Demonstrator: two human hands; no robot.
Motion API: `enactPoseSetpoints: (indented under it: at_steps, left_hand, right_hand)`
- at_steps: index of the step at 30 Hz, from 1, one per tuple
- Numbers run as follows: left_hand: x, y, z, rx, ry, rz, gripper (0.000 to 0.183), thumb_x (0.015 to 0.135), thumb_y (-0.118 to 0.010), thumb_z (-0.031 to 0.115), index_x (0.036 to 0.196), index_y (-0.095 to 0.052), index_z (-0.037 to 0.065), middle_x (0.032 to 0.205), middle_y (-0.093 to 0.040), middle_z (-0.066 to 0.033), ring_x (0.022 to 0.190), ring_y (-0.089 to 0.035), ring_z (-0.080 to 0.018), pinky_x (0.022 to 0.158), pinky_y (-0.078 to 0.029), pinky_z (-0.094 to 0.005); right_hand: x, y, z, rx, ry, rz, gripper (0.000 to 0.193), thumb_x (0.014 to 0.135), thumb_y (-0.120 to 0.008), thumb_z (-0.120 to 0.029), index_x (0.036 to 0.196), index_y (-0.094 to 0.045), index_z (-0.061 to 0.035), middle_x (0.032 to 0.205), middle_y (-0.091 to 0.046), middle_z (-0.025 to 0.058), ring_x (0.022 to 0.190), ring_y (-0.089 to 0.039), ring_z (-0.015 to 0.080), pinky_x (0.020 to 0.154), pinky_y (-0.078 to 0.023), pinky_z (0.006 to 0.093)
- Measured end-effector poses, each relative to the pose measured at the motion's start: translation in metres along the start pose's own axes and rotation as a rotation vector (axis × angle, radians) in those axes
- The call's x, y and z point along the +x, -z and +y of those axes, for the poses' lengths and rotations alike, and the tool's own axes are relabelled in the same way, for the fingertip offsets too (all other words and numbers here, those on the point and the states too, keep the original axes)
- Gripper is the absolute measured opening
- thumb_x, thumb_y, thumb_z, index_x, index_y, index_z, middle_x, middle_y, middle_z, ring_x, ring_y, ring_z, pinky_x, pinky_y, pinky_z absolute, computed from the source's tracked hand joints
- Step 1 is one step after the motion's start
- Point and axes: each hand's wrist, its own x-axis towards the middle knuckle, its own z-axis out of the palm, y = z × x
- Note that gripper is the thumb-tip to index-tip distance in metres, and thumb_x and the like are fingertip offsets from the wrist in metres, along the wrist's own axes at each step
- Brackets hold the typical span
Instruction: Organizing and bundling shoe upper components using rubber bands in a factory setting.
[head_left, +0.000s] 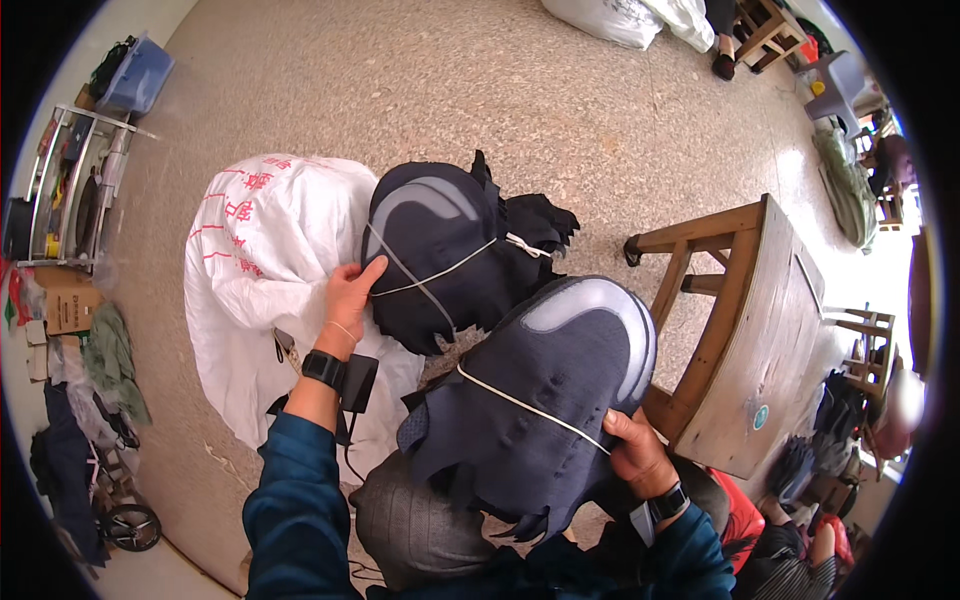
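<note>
Tied bundles (540, 385), 1 apiece, are gripped by left fingers (373, 272) and right fingers (624, 430).

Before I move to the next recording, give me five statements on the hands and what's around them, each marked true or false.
1. The right hand grips the nearer stack of dark navy cloth pieces with a pale grey curved band. True.
2. Both hands hold that nearer stack. False: the left hand touches the left edge of the farther, similar navy stack.
3. A thin white cord crosses the nearer stack. True.
4. Both hands wear gloves. False: both are bare.
5. A white sack with red markings lies left of the farther stack. True.
</note>
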Motion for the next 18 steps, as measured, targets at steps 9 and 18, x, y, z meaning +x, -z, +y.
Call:
enactPoseSetpoints:
  at_steps: [9, 18]
  left_hand:
    - [-0.029, -0.036, 0.033, -0.162, -0.018, -0.211, 0.073, 0.073, -0.091, 0.031, 0.126, -0.058, -0.007, 0.114, -0.068, -0.0161, 0.099, -0.067, -0.0254, 0.089, -0.054, -0.0337]
    - [-0.026, -0.049, -0.001, -0.249, 0.044, -0.478, 0.078, 0.075, -0.088, 0.015, 0.140, -0.048, 0.001, 0.130, -0.061, -0.0114, 0.116, -0.060, -0.0243, 0.100, -0.050, -0.0350]
  right_hand:
    - [-0.001, -0.006, 0.000, 0.013, -0.032, 0.032, 0.078, 0.080, -0.082, -0.023, 0.145, -0.044, -0.0002, 0.135, -0.059, 0.0094, 0.124, -0.056, 0.0233, 0.110, -0.040, 0.0382]
    - [0.002, -0.003, 0.003, 0.025, -0.048, 0.049, 0.072, 0.082, -0.080, -0.024, 0.143, -0.048, -0.0050, 0.133, -0.062, 0.0054, 0.123, -0.057, 0.0213, 0.110, -0.041, 0.0389]
